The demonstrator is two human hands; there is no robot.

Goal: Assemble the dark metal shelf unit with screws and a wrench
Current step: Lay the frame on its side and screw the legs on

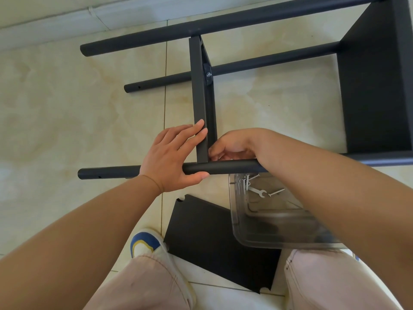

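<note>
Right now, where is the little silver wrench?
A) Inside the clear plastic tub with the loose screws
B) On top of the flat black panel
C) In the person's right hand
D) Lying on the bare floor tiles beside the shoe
A: the wrench lies inside the clear plastic tub among loose screws, below the tube, not in either hand.

Looks like a room in a home. Shiny cream floor tiles (67, 113) everywhere, with thin lines between them. Pale bottom of a wall (55, 16) along the upper left of the frame. Working right down on the floor, in soft pink pants (138, 287) and a white, blue and yellow sneaker (145, 242) at the bottom. No workbench, just the floor.
</note>
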